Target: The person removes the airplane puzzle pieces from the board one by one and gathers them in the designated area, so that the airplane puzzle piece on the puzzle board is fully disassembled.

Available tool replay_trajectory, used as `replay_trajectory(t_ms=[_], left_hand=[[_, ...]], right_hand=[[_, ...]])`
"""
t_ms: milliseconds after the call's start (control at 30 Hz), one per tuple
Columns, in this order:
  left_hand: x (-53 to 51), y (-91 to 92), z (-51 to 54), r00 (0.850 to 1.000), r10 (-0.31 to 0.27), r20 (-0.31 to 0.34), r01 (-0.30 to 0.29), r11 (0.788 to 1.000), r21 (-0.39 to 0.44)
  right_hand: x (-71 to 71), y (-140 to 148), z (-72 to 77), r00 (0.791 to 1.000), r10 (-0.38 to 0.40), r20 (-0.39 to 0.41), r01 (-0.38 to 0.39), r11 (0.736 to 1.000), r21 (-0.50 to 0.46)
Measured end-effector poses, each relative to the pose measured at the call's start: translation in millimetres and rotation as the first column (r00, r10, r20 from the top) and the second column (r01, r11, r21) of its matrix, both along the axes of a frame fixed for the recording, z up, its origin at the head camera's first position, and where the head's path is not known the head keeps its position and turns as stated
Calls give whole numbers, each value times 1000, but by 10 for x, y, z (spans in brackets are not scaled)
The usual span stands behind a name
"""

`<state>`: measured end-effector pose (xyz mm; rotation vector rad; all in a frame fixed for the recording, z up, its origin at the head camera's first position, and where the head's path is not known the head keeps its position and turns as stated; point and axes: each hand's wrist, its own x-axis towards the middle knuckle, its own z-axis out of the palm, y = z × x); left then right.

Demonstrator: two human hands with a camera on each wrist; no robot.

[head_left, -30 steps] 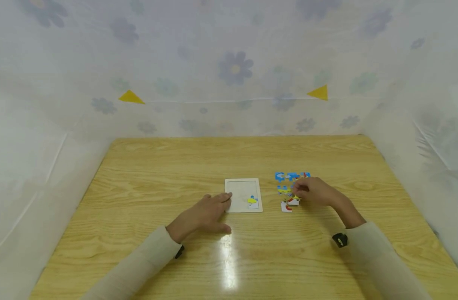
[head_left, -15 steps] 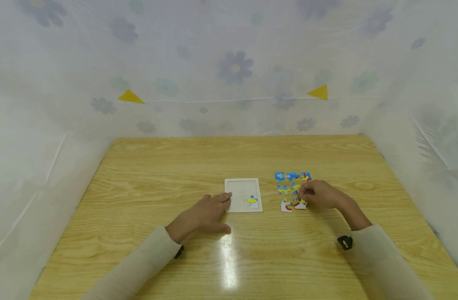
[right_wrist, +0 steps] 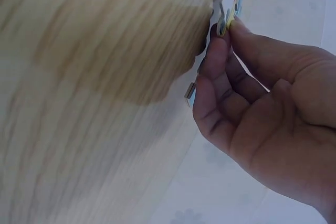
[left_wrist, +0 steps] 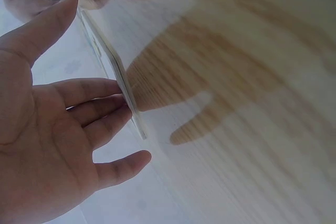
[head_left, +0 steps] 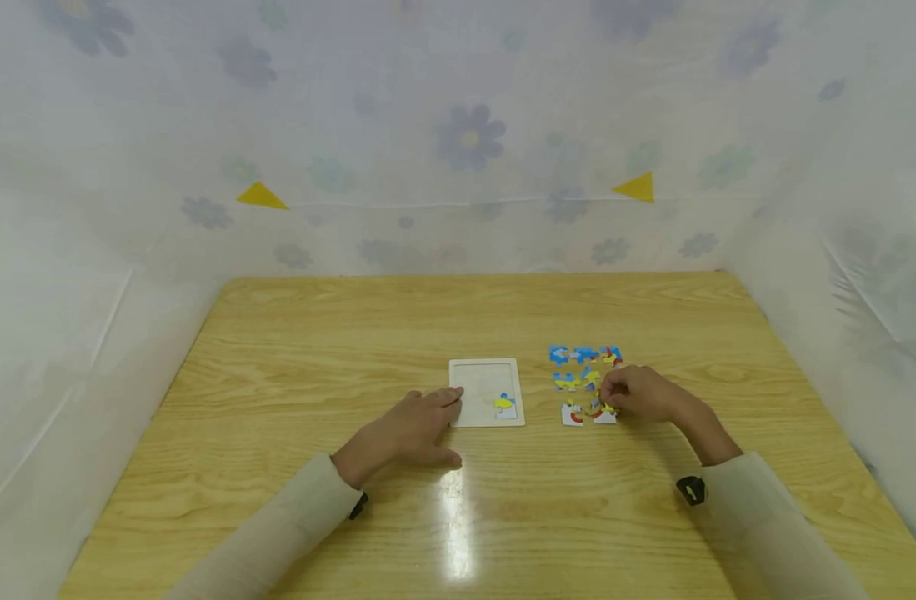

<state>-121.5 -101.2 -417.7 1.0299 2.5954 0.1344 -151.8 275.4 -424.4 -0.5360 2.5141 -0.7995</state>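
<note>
A shallow white puzzle tray (head_left: pixel 521 392) lies in the middle of the table, with one yellow, blue and white puzzle piece (head_left: pixel 506 405) in its lower right corner. My left hand (head_left: pixel 408 429) rests with straight fingers at the tray's left edge; in the left wrist view several fingertips (left_wrist: pixel 126 109) touch that edge. Right of the tray, my right hand (head_left: pixel 643 394) pinches a puzzle piece between thumb and fingers. That piece's yellow edge (right_wrist: pixel 222 29) shows in the right wrist view; the fingers hide much of it.
Loose blue puzzle pieces (head_left: pixel 583 355) form a back row right of the tray. Yellow and blue pieces (head_left: pixel 566 382) lie in front of them, and a white and red piece (head_left: pixel 572 415) is nearest me. A flower-print curtain (head_left: pixel 471 167) stands behind the wooden table (head_left: pixel 352 325).
My right hand has moved right and slightly toward me, and a white and red puzzle piece beneath it has shifted right, away from its neighbour. The left hand and tray stay put.
</note>
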Motion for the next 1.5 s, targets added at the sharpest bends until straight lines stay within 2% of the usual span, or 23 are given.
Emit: replay_trajectory(t_ms=[500,767,1167,1500], left_hand=[[14,15,20,1000,-1,6,1,1000,12],[-3,18,12,1000,-5,-9,5,1000,1],[-2,10,3,999,27,31,-27,999,20],[-16,11,-4,1000,0,-21,0,1000,9]], right_hand=[[-10,7,0,999,-42,-24,43,999,33],[-40,-52,47,996,-44,-74,47,998,37],[-113,-433,0,985,-16,-171,12,1000,-22],[-99,-765,-70,980,-26,-197,20,999,-31]])
